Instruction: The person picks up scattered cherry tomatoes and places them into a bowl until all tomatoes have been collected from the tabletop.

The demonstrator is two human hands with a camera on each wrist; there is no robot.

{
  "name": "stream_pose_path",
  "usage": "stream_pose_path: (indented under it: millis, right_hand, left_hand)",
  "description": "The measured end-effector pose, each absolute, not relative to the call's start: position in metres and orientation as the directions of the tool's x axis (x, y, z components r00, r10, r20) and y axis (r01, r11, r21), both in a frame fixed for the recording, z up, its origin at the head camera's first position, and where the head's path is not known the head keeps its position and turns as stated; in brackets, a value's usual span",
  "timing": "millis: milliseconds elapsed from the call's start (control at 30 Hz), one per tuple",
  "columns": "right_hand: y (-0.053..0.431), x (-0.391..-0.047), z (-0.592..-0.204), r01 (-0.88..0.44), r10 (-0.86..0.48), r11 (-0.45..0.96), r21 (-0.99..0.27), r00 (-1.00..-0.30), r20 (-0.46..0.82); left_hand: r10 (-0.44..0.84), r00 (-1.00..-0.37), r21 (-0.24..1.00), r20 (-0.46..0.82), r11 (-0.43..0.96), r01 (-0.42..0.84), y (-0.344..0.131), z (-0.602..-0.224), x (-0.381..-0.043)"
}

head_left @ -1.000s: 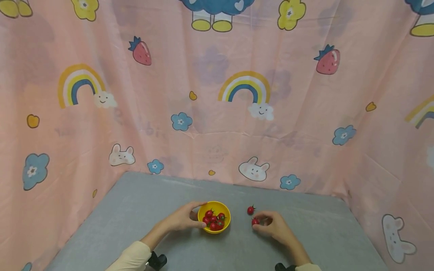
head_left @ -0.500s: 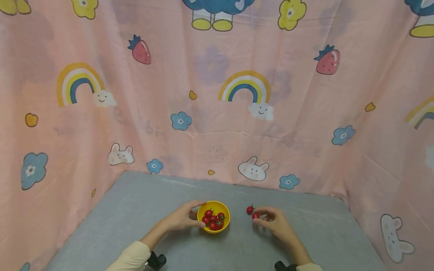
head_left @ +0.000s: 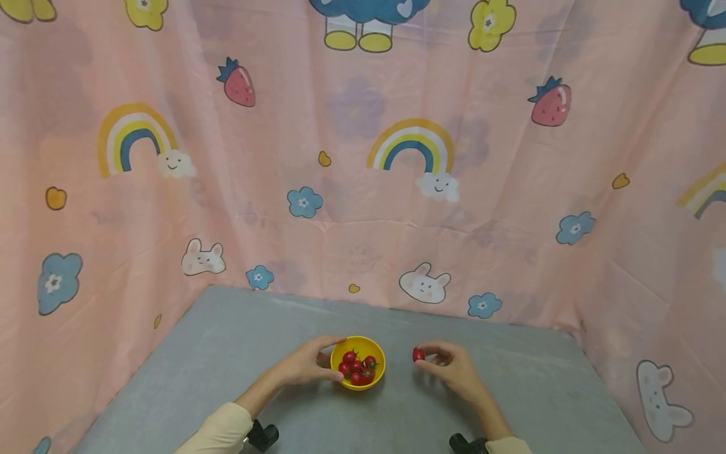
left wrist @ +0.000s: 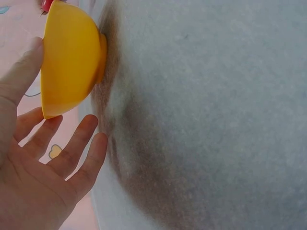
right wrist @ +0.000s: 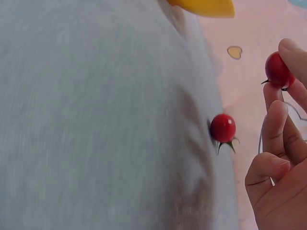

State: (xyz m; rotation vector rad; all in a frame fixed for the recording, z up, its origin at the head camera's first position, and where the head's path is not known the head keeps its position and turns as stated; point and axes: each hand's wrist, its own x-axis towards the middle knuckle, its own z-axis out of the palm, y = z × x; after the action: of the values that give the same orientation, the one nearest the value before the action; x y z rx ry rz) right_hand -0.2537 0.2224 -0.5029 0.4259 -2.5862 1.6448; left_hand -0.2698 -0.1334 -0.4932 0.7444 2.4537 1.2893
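Note:
A yellow bowl (head_left: 379, 378) with several cherry tomatoes (head_left: 349, 357) in it stands on the table. My left hand (head_left: 308, 364) holds it from the left, thumb and fingertips at the rim; in the left wrist view the bowl (left wrist: 72, 62) shows side-on, with two fingers apart from it. Right of the bowl, my right hand (head_left: 455, 367) pinches a cherry tomato (right wrist: 277, 70) between thumb and fingertips, above the table. Another cherry tomato (right wrist: 223, 127), green stem on, lies on the table beside that hand; in the head view it is hardly told apart from the held one.
The grey table (head_left: 238, 334) runs back to a pink printed curtain (head_left: 351, 239), which also closes off both sides. Dark wrist mounts (head_left: 263, 436) sit on the forearms. The bowl's edge (right wrist: 206, 7) shows at the top of the right wrist view.
My right hand, with the cherry tomato pinched in it, has moved left and away from me, over the spot of the other tomato. The left hand and bowl have stayed put.

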Motion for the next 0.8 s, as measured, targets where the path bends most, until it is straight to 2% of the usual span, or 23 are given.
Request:
stream_pose_path:
  millis: [367,800]
  right_hand:
    - [0.202,-0.261,-0.501,-0.301,-0.228,0.392,-0.869,-0.947,0.226]
    - [0.186,-0.268,-0.495,-0.296,-0.229,0.38,-0.876,-0.948,0.221]
  left_hand:
    - [0.559,-0.829,0.832,-0.005,0.462,0.307,-0.134,-0.492,-0.268]
    - [0.554,-0.833,0.829,-0.002,0.466,0.308,-0.134,-0.491,-0.268]
